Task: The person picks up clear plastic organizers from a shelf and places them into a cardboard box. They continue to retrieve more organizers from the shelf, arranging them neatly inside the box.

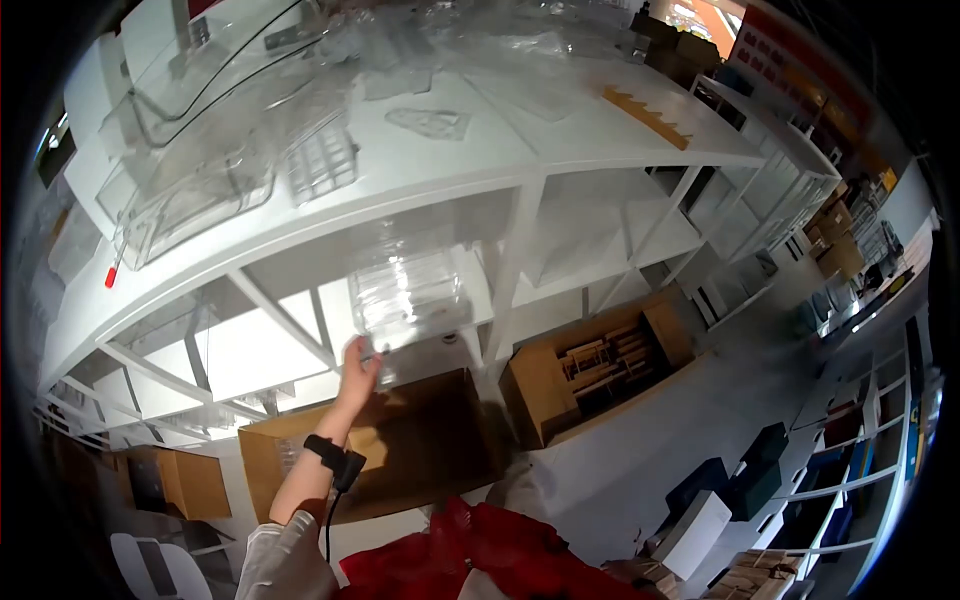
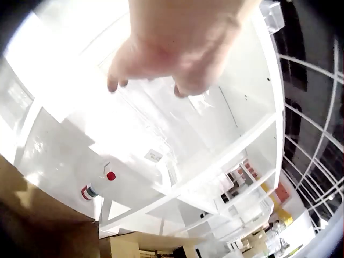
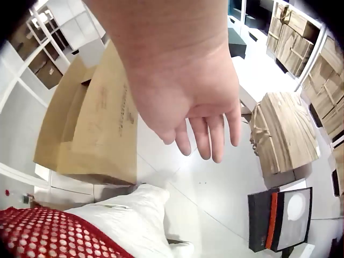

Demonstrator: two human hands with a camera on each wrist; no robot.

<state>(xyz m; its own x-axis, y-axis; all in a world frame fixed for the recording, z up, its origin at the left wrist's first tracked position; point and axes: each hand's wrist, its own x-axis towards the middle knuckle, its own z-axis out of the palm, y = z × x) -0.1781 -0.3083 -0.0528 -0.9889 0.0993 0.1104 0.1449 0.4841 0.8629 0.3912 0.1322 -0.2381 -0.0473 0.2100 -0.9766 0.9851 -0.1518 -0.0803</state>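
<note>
while the right hand [image 3: 183, 91] hangs idle with its fingers [image 3: 215, 134] loose and nearly straight, holding nothing, the white floor [image 3: 215, 188] lies below the fingertips and a cardboard box [image 3: 107, 129] stands to one side of them. the left hand [image 1: 358, 365] reaches up to the clear plastic container [image 1: 410, 290] on the white shelf [image 1: 520, 250]; its fingertips touch the lower front edge of the container, but whether they already pinch it, the pictures do not show well. from the left wrist view the fingers [image 2: 115, 80] look gently curled, not wide. to do this step well, it seems wise to get the thumb under the edge and draw the container straight out, because the shelf post stands just beside it. beyond the fingers more clear trays [image 1: 200, 180] lie on the shelf top. under the hand an open brown box [image 1: 400, 440] leaves room to lower.
</note>
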